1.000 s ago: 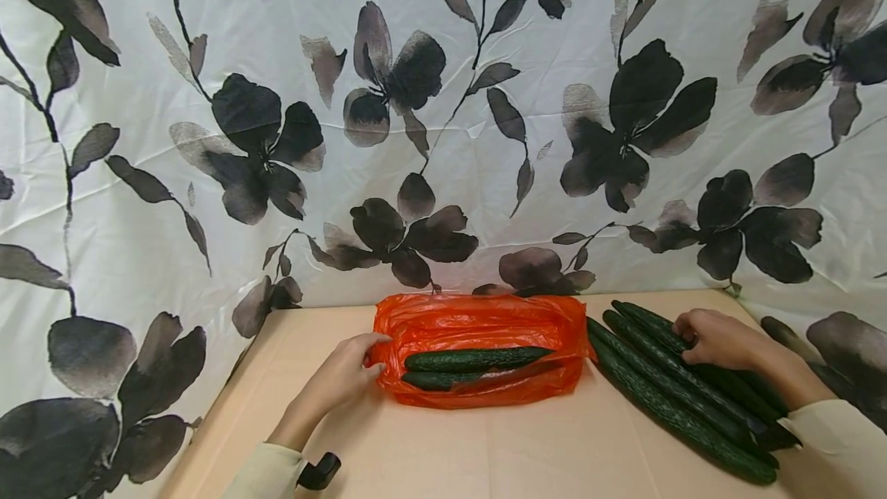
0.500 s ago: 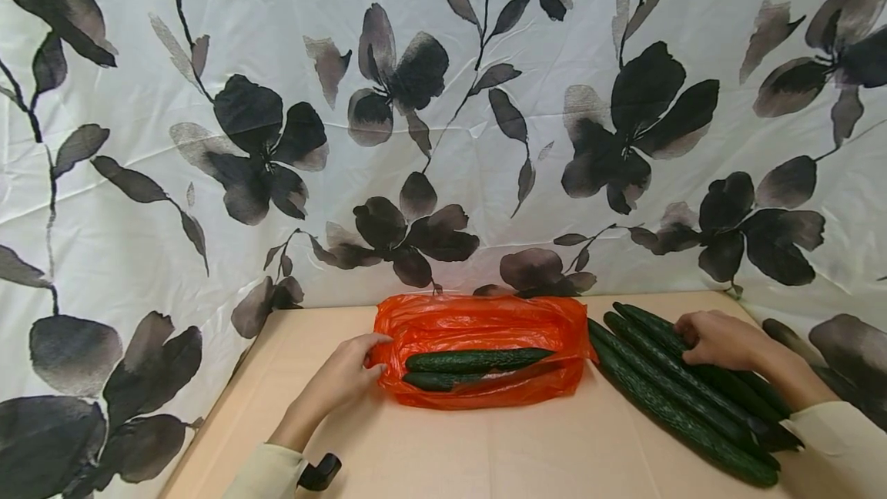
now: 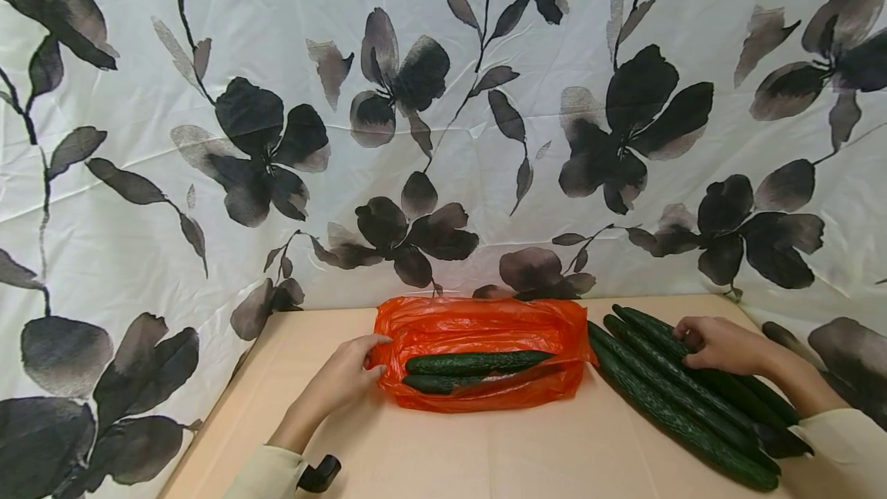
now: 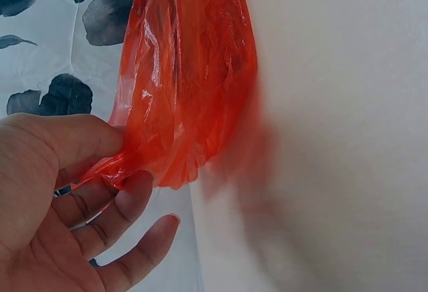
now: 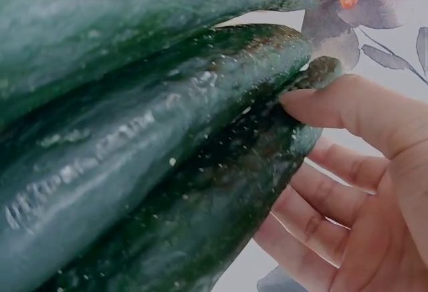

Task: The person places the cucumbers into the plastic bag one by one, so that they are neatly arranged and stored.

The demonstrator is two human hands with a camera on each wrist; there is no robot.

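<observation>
A red plastic bag lies at the middle of the table, its mouth spread toward me. Two dark green cucumbers show inside it. My left hand pinches the bag's left end between thumb and fingers; in the left wrist view the film gathers into a twist there. To the right of the bag, several long cucumbers lie side by side, slanting toward me. My right hand holds the outer cucumber near its far end, thumb on top and fingers along its outer side.
The light tan table stretches in front of the bag. Behind it hangs a white cloth with grey and black flowers. A black band or device sits at my left wrist.
The cucumber in my right hand has shifted slightly to the right, its near end moving with it. My left hand and the bag stay where they were.
</observation>
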